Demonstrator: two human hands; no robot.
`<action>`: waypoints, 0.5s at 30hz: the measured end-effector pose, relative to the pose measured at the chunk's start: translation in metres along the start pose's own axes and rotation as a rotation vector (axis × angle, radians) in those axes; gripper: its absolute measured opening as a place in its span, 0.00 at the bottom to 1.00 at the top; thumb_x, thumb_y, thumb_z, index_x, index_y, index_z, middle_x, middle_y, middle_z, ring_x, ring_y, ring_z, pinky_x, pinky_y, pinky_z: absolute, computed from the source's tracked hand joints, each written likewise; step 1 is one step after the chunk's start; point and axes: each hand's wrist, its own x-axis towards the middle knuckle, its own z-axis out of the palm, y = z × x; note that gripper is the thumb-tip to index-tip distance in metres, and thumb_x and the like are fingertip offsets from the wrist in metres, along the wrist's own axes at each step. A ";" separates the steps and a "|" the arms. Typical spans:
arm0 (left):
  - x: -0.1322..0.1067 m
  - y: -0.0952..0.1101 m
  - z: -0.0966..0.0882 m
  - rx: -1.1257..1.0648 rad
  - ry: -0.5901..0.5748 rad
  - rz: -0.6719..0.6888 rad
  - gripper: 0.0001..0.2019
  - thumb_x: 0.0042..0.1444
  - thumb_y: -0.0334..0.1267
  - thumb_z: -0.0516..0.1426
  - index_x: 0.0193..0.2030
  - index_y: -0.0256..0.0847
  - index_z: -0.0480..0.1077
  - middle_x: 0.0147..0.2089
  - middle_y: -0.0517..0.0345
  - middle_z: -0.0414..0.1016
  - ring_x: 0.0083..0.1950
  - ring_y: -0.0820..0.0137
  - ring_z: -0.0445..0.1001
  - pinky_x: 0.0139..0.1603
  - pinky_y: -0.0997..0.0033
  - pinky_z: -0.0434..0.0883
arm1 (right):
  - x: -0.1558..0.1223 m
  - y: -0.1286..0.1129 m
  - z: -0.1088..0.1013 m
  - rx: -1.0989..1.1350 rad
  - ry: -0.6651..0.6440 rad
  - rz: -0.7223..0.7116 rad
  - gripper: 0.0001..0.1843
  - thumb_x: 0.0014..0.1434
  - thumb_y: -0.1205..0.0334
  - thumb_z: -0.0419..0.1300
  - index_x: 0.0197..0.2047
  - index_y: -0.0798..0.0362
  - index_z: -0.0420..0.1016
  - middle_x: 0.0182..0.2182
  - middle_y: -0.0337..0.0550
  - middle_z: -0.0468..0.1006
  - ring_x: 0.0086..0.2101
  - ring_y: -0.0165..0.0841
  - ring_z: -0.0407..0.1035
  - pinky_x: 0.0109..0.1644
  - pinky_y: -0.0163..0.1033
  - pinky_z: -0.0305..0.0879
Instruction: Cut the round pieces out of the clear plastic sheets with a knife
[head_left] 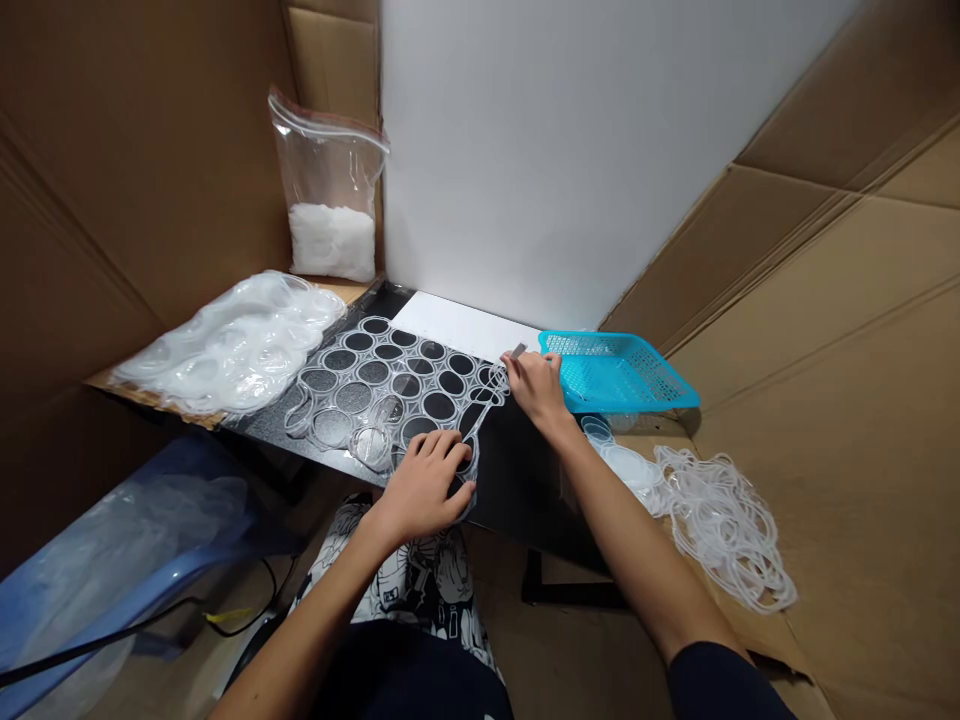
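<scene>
A clear plastic sheet (pixel 375 385) of round moulded discs lies on a black board (pixel 517 480). My left hand (pixel 426 485) presses down on the sheet's near edge, its fingers curled over the plastic. At the sheet's far right corner, my right hand (pixel 534 385) is closed around a small grey blade-like tool (pixel 517 351) whose tip touches the sheet.
A stack of clear moulded sheets (pixel 232 345) lies at the left. Behind it stands a zip bag (pixel 330 190) of white pieces. A blue mesh basket (pixel 615 370) sits at the right, with loose clear discs (pixel 626 462) and a heap of plastic rings (pixel 727 525). Cardboard walls surround everything.
</scene>
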 end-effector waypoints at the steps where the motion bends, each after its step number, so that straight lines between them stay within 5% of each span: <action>1: 0.000 0.001 0.000 0.000 0.002 0.002 0.12 0.66 0.43 0.56 0.54 0.44 0.67 0.62 0.49 0.69 0.66 0.54 0.65 0.67 0.48 0.62 | 0.007 0.002 0.000 -0.007 0.005 0.025 0.21 0.76 0.57 0.47 0.41 0.54 0.80 0.39 0.50 0.85 0.40 0.41 0.73 0.53 0.47 0.48; 9: -0.006 0.006 0.002 -0.032 0.011 0.002 0.13 0.67 0.40 0.56 0.56 0.43 0.67 0.62 0.48 0.69 0.66 0.53 0.66 0.67 0.46 0.61 | 0.022 0.001 0.007 0.066 0.007 0.163 0.17 0.72 0.60 0.52 0.41 0.54 0.82 0.39 0.54 0.85 0.42 0.45 0.77 0.52 0.47 0.58; 15: 0.018 -0.005 -0.010 -0.267 0.164 -0.044 0.14 0.69 0.41 0.55 0.59 0.44 0.66 0.59 0.48 0.70 0.61 0.57 0.70 0.65 0.50 0.66 | -0.014 -0.002 -0.001 0.555 0.056 0.179 0.19 0.69 0.52 0.55 0.40 0.51 0.85 0.43 0.47 0.86 0.47 0.42 0.79 0.55 0.41 0.67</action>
